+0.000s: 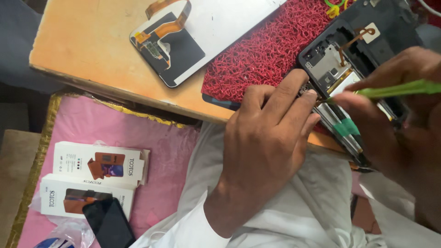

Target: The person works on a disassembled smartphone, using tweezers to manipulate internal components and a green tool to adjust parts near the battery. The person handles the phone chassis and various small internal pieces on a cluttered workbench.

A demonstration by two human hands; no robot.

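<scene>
One opened phone (353, 64) lies on the red mat (262, 50) at the bench (87, 41) edge, toward two o'clock. The left hand (266, 138) rests on its lower edge, fingers loosely together and pressing down, pinching nothing. The right hand (399, 115), at three o'clock, pinches one green tool (395, 89), tip at the frame. One detached screen (167, 46) (orange ribbon cable curling off it) lies at eleven o'clock. Two white boxes (98, 165) and one dark phone (109, 223) sit on pink cloth (156, 151) at eight o'clock.
</scene>
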